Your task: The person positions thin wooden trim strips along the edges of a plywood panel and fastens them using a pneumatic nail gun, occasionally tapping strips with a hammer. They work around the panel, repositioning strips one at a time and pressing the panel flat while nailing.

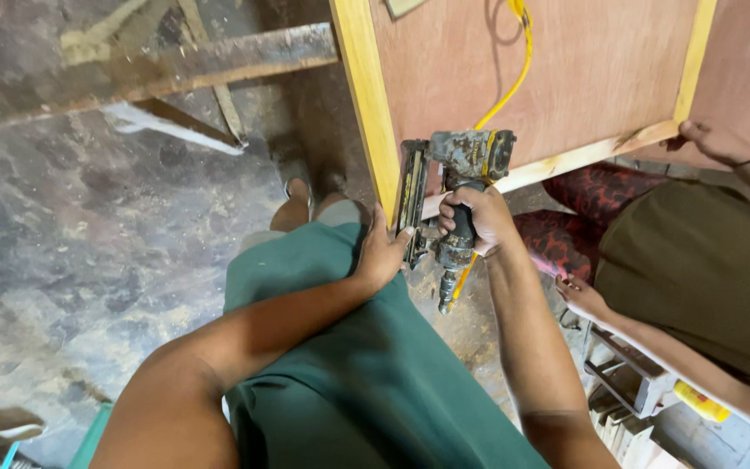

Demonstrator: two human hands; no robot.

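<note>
My right hand [476,221] grips the handle of a worn pneumatic nail gun [455,165], its nose pressed at the near corner of a plywood panel [566,69] framed with pale wood strips [365,95]. A yellow air hose [514,78] runs from the gun up across the panel. My left hand [381,254] rests against the frame's corner just left of the gun's magazine, fingers curled on the wood edge.
A co-worker in olive and red patterned clothes sits at the right; one hand [715,141] holds the frame's far corner, the other hand [583,300] hangs low. A rough wooden beam [149,69] crosses the upper left over a stained concrete floor [88,260]. Metal parts [627,382] lie at lower right.
</note>
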